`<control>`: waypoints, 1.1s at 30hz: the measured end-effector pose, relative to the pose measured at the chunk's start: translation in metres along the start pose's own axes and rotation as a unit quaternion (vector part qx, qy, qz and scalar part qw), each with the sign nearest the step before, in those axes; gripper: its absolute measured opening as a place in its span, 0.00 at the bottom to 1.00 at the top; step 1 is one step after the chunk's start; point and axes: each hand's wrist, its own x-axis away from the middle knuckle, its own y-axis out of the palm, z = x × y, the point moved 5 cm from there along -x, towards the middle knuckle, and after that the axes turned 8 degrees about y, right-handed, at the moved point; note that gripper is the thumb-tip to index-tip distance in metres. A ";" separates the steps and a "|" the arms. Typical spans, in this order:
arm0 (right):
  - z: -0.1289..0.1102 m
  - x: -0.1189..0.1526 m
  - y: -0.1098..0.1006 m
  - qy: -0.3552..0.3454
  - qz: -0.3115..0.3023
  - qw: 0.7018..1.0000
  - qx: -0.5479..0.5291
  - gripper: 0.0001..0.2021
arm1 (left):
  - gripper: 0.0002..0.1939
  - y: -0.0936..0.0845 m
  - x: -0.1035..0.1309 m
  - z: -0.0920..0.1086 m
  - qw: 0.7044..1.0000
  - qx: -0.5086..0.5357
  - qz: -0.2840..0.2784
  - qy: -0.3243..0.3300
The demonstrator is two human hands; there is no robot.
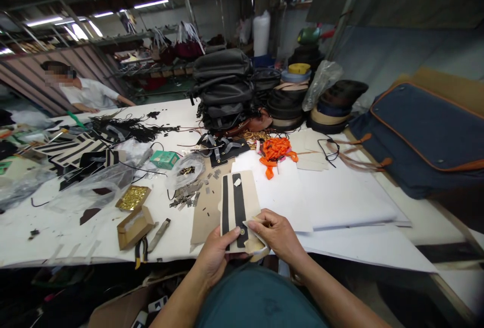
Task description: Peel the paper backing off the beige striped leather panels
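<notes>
At the table's front edge, my left hand [216, 253] grips the lower left side of a cream panel with black stripes [230, 202], thumb on top. A small round metal fitting [242, 231] sits on the wider stripe near that thumb. My right hand [279, 235] pinches a pale, thin flap [256, 243] at the panel's lower right corner; the flap curls away from the panel, and its material is unclear. A small white scrap [237, 182] lies on the wide stripe near the top. The fingers under the panel are hidden.
Left of the panel lie loose metal plates [185, 194], a box of gold-coloured pieces [132, 198], an open carton [135, 228] and yellow-handled pliers [141, 252]. Behind are orange ribbon [278, 150] and stacked black bags [225, 88]. A blue bag [431, 126] stands right. A person [88, 91] sits far left.
</notes>
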 end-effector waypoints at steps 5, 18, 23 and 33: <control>-0.008 0.008 -0.020 -0.056 0.056 0.996 0.030 0.14 | 0.26 0.000 -0.005 0.003 0.996 -0.062 0.024 0.062; 0.022 0.017 -0.002 0.055 0.025 0.998 0.015 0.20 | 0.24 0.024 -0.001 0.006 0.981 -0.103 -0.026 0.162; 0.018 0.019 -0.003 0.051 0.031 0.997 0.052 0.23 | 0.20 0.030 0.002 0.011 0.973 -0.144 -0.016 0.178; 0.011 0.027 0.000 0.034 -0.066 0.990 0.116 0.22 | 0.16 0.026 -0.004 0.002 0.969 -0.146 -0.002 0.197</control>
